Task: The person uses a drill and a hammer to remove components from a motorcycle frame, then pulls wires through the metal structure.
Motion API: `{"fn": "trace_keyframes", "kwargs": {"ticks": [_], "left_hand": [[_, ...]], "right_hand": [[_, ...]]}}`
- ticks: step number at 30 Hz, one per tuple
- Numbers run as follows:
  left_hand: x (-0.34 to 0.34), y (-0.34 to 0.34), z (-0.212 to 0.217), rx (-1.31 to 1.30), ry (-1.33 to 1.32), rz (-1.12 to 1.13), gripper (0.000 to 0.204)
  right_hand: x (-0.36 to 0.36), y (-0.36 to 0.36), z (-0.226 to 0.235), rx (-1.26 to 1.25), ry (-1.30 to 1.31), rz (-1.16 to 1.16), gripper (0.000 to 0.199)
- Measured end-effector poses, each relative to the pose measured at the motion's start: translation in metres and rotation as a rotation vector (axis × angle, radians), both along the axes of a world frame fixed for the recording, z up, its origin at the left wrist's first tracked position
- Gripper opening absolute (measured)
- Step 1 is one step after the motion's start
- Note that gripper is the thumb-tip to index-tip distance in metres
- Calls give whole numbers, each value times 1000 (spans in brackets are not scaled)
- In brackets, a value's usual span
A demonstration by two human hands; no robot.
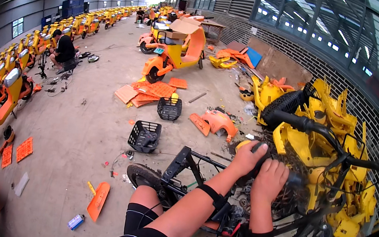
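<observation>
My left hand (248,157) is closed around a black rounded part (258,165) whose kind I cannot make out. Close beside it, my right hand (270,180) has its fingers curled over the same dark part; a blurred dark end sticks out to the right. Both hands are above a stripped black scooter frame (182,163), which stands in front of my legs. Its rear wheel (143,174) is by my left knee. Wires and a red-and-black fitting (233,224) show between my forearms. Black handlebars (325,135) cross to the right of my hands.
Yellow body panels (294,142) are piled against the brick wall at right. Black baskets (144,137) and orange panels (146,93) lie ahead. A yellow-and-orange scooter (177,57) stands beyond them. Another person (65,49) crouches at left beside long scooter rows (12,78).
</observation>
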State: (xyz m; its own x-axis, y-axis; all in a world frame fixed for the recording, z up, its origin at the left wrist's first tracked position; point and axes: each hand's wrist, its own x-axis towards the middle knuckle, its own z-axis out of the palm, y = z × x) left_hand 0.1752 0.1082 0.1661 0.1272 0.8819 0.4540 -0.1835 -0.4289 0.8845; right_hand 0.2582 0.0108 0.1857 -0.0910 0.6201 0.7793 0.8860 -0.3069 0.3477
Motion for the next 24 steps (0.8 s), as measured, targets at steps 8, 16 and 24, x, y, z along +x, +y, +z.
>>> {"fn": "trace_keyframes", "kwargs": {"ticks": [8, 16, 24], "left_hand": [[-9, 9, -3, -71, -60, -33, 46], [-5, 14, -9, -73, -112, -11, 45], [-8, 6, -3, -56, -110, -18, 47]], "right_hand": [[-7, 6, 0, -19, -44, -20, 22], [-9, 4, 4, -24, -46, 2, 23], [-9, 5, 1, 2, -68, -14, 22]]}}
